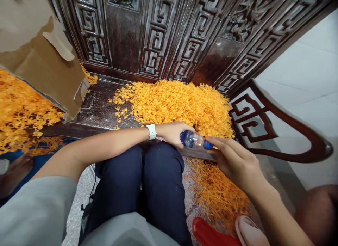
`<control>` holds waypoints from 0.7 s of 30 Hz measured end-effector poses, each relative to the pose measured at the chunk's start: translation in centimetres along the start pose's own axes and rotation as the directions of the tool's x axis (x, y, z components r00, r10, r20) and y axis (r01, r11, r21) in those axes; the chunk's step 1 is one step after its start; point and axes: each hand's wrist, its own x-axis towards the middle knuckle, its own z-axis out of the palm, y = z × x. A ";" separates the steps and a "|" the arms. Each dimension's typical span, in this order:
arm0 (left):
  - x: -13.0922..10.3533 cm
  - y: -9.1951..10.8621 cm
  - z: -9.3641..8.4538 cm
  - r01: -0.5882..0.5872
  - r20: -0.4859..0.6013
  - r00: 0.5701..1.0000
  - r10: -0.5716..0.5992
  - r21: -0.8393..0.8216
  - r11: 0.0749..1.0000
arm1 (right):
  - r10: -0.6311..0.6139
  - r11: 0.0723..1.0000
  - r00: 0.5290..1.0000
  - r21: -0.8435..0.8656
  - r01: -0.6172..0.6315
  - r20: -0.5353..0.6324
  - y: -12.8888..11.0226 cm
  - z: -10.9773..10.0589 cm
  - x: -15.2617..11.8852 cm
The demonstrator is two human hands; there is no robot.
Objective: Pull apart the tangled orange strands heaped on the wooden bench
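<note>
A clear plastic bottle [194, 139] with a blue label and a blue cap lies tilted between my hands, just in front of a heap of small orange plastic flower pieces [176, 101]. My left hand [174, 132], with a white watch on the wrist, is wrapped round the bottle's labelled part. At the cap end, the fingers of my right hand [232, 156] are pinched together. A small yellow-orange bit shows at their tips beside the cap; its shape is too small to make out.
The heap lies on a dark carved wooden bench [99, 106] with a curved armrest [311, 147] at right. A torn cardboard box [39, 59] stands at left by more orange pieces. Orange stems [221, 189], red footwear [211, 233] and other people's limbs are at floor level.
</note>
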 end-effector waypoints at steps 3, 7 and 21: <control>-0.7 1.3 -0.5 0.093 -0.154 0.985 -0.071 0.135 0.987 | 0.097 0.994 0.995 -0.039 -0.099 -0.034 0.2 0.6 1.3; -2.0 4.2 -0.3 0.215 -0.343 0.929 -0.140 0.190 0.958 | 0.368 0.924 0.926 -0.073 -0.374 -0.084 -1.2 0.8 3.3; -0.8 7.2 8.1 0.405 -0.228 0.898 -0.376 0.093 0.910 | 0.579 0.813 0.794 -0.201 -0.547 0.184 -1.4 -0.9 -0.9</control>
